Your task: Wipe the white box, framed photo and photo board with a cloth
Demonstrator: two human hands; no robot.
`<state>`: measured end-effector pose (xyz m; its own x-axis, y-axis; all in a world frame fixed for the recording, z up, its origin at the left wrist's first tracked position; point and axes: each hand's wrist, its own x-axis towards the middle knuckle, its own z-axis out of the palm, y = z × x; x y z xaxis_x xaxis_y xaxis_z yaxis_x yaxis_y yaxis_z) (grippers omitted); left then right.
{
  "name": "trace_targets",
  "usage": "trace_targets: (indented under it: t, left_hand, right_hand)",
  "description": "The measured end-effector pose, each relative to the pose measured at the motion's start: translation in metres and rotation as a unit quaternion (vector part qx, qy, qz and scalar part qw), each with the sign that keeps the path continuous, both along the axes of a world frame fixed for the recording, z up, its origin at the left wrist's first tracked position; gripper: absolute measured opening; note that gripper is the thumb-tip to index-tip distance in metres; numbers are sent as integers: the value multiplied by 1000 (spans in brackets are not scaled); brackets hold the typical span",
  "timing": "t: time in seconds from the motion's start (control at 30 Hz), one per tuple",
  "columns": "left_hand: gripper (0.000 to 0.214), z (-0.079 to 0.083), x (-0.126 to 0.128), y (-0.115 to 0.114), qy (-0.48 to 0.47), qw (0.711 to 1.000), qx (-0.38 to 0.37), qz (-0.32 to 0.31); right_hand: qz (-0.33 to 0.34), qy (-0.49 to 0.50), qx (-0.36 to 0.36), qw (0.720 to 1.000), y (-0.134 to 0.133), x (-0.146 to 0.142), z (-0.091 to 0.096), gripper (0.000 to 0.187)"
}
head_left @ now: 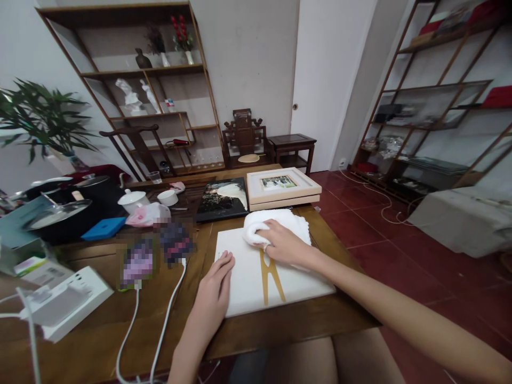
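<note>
A white rectangular panel with a tall gold shape like a letter A lies flat near the table's front edge. My right hand grips a bunched white cloth and presses it on the panel's upper part. More white cloth with a ragged edge spreads behind that hand, over the panel's far side. My left hand rests flat on the panel's left edge, its fingers stretched out and holding nothing.
Beyond the panel lie a dark picture panel and stacked pale wooden frames. Two blurred-out devices with white cables lie to the left, near a white power strip, a blue box and pots. Red tiles cover the floor at right.
</note>
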<state>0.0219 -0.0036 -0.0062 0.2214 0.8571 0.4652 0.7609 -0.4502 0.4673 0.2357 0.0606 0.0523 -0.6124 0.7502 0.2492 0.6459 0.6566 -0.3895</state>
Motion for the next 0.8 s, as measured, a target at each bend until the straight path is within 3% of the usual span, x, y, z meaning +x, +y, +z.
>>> trace_targets:
  t: [0.13, 0.3, 0.43, 0.53, 0.67, 0.8]
  left_hand:
    - [33, -1, 1, -1, -6, 1000, 7, 6]
    - [34, -1, 2, -2, -9, 1000, -1, 18]
    - [35, -1, 3, -1, -14, 1000, -9, 17]
    - [35, -2, 3, -1, -24, 1000, -3, 18]
    - [32, -2, 2, -1, -38, 999, 6, 10]
    - [32, -1, 2, -2, -37, 999, -6, 9]
  right_hand:
    - [29, -76, 42, 996, -33, -6, -2, 34]
    - [116, -112, 30, 986, -98, 2, -4, 19]
    - [166, -125, 11, 978, -119, 8, -3, 16]
    - [123, -86, 0, 989, -103, 9, 0, 26]
    - [49, -77, 23, 996, -51, -1, 2, 29]
    - [19, -103, 64, 992, -6, -17, 1, 29]
